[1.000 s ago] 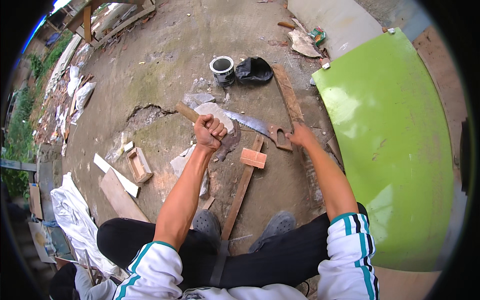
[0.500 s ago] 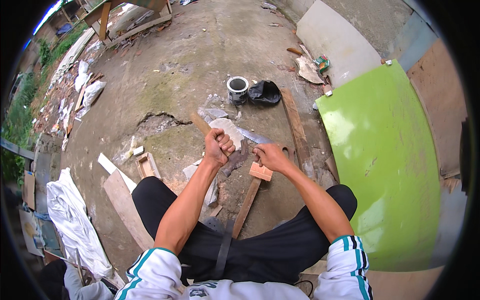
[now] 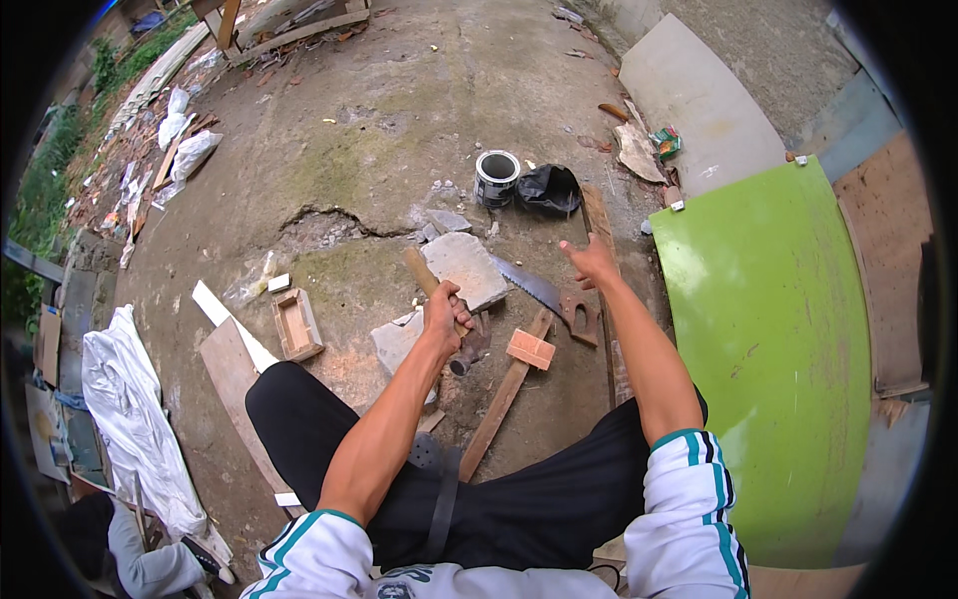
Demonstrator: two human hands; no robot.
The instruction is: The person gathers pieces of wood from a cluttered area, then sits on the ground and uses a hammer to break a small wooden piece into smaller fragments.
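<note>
My left hand (image 3: 446,309) grips the wooden handle of a hammer (image 3: 421,272), whose metal head (image 3: 467,351) points down over broken concrete pieces. My right hand (image 3: 591,262) is stretched forward with its fingers apart and holds nothing. It hovers just beyond a hand saw (image 3: 529,285), whose wooden handle (image 3: 581,317) lies on the ground. A long wooden slat (image 3: 497,404) with a small reddish block (image 3: 530,348) on it lies between my knees. A flat stone slab (image 3: 464,268) sits under the hammer handle.
A paint can (image 3: 496,178) and a black bag (image 3: 549,188) stand ahead. A large green panel (image 3: 768,339) lies at my right. At my left are a small wooden box (image 3: 297,324), a white board (image 3: 228,314) and a white sack (image 3: 130,409). Another person's sleeve (image 3: 140,561) shows at lower left.
My right hand has left the reddish block on the slat and moved forward and right, opening above the saw. My left hand keeps its grip on the hammer, and the view has shifted.
</note>
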